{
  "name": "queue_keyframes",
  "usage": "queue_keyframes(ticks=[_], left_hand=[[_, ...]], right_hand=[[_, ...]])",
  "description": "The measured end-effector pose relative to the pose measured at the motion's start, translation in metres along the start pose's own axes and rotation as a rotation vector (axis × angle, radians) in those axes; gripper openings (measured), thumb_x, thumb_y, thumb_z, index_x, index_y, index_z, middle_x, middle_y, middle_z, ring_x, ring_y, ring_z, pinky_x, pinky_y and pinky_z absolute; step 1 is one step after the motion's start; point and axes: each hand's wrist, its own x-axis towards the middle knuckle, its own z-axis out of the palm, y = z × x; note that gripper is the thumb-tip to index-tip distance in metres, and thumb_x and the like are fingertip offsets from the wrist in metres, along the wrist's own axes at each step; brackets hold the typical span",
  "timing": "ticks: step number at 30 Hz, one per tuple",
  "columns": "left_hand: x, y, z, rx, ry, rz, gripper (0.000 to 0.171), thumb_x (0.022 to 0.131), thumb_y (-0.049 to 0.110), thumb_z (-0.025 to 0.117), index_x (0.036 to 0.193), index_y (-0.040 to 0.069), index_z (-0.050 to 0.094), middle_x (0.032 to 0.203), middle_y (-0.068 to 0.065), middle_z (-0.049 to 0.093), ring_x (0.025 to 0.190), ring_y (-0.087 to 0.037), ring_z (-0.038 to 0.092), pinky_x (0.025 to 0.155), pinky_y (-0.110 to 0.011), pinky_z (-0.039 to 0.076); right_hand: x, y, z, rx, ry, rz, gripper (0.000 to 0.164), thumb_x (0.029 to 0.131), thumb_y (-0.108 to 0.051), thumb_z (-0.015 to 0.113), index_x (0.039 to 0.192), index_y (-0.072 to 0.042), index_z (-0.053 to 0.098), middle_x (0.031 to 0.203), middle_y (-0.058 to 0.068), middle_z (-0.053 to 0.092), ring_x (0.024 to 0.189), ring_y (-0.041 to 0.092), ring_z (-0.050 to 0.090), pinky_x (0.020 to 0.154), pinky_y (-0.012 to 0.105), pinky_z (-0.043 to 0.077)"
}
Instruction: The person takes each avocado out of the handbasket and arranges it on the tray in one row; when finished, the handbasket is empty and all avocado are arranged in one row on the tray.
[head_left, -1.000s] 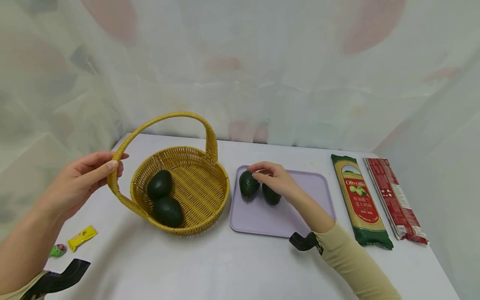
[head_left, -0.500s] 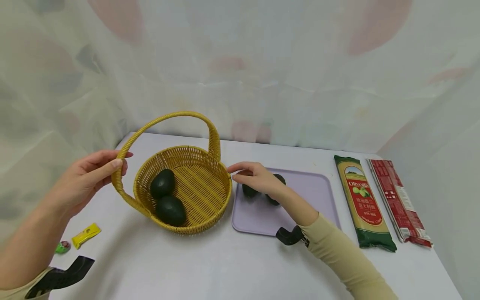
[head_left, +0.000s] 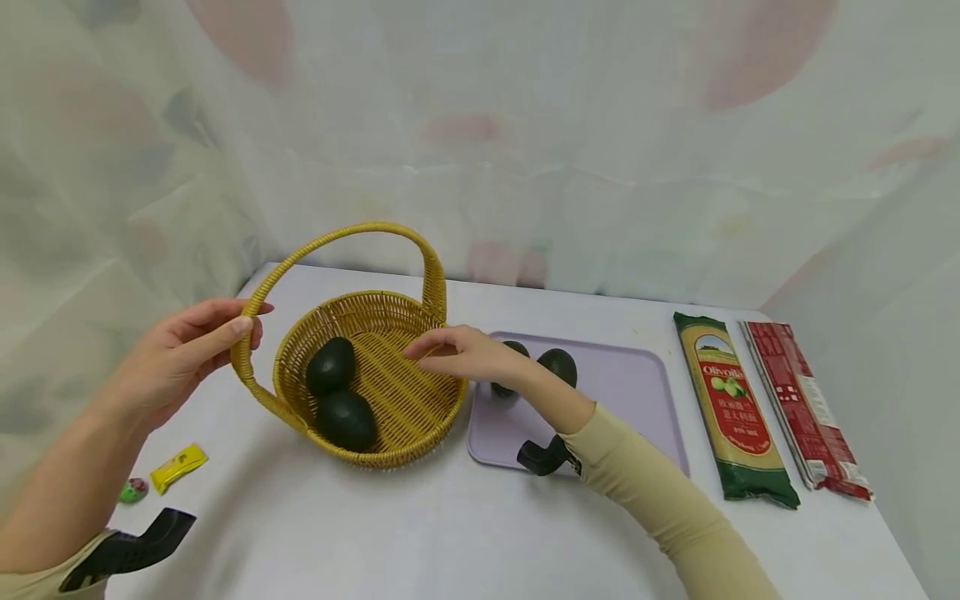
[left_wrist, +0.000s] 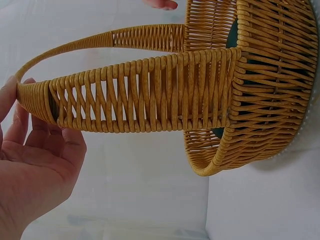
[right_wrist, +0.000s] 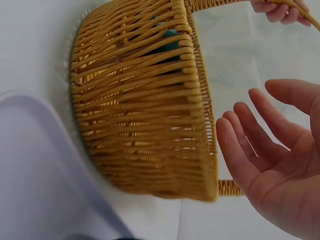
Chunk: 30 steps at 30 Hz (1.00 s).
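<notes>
My left hand [head_left: 198, 354] pinches the arched handle [left_wrist: 140, 95] of a yellow-brown wicker basket [head_left: 408, 450] between thumb and fingers. Two dark green avocados lie inside at the left, a rear avocado [head_left: 331, 367] and a front avocado [head_left: 347, 421]. Over the basket's right rim hovers my right hand [head_left: 476, 357], palm down, its fingers loosely extended and nothing in them. In the right wrist view those fingers [right_wrist: 235, 145] spread beside the rim. Two more avocados lie on a lilac tray [head_left: 615, 400]: a right avocado [head_left: 558, 367] and a left avocado [head_left: 510, 387], partly hidden by my right hand.
At the right of the white table lie a green-and-gold pasta packet [head_left: 735, 408] and a red packet [head_left: 806, 408]. A yellow wrapped sweet [head_left: 178, 467] and a small green-and-red sweet [head_left: 133, 490] lie at the left. A pale curtain [head_left: 562, 150] hangs behind the table.
My right hand has moved left from the avocados on the tray to over the basket's rim, holding nothing. The left hand keeps its hold on the handle.
</notes>
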Motion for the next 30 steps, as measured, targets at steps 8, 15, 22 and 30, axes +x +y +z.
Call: queue_keyframes(ticks=[8,15,22,30], left_hand=[[0.000,0.000,0.001,0.019,0.014,-0.009,0.029,0.101,-0.005,0.041,0.116,0.004,0.065,0.101,-0.003,0.066,0.091,-0.014,0.057,0.081,-0.018,0.051],[0.001,-0.001,-0.001,-0.002,0.005,-0.002,0.030,0.101,-0.005,0.041,0.117,0.004,0.065,0.101,-0.004,0.066,0.092,-0.015,0.057,0.082,-0.018,0.051],[0.001,0.001,0.002,0.042,0.020,-0.013,0.026,0.102,-0.003,0.043,0.116,0.002,0.063,0.100,-0.004,0.065,0.093,-0.015,0.056,0.081,-0.018,0.051],[0.001,0.000,0.001,0.015,0.003,-0.004,0.027,0.101,-0.004,0.042,0.118,0.002,0.063,0.097,-0.005,0.065,0.091,-0.015,0.056,0.080,-0.019,0.050]], right_hand=[[0.024,-0.009,0.007,-0.068,-0.136,-0.017,0.029,0.099,-0.014,0.058,0.126,-0.003,0.062,0.125,0.009,0.063,0.112,0.011,0.058,0.094,0.020,0.046],[0.044,-0.013,0.010,-0.112,-0.226,-0.016,0.030,0.098,-0.015,0.058,0.125,-0.004,0.062,0.123,0.012,0.064,0.110,0.011,0.058,0.093,0.019,0.045],[0.062,-0.016,0.015,-0.148,-0.308,-0.014,0.031,0.098,-0.014,0.058,0.127,-0.002,0.062,0.123,0.010,0.064,0.107,0.007,0.057,0.091,0.018,0.046],[0.077,-0.019,0.019,-0.156,-0.418,0.105,0.036,0.098,-0.017,0.058,0.132,-0.005,0.058,0.120,0.002,0.061,0.100,0.009,0.059,0.088,0.035,0.052]])
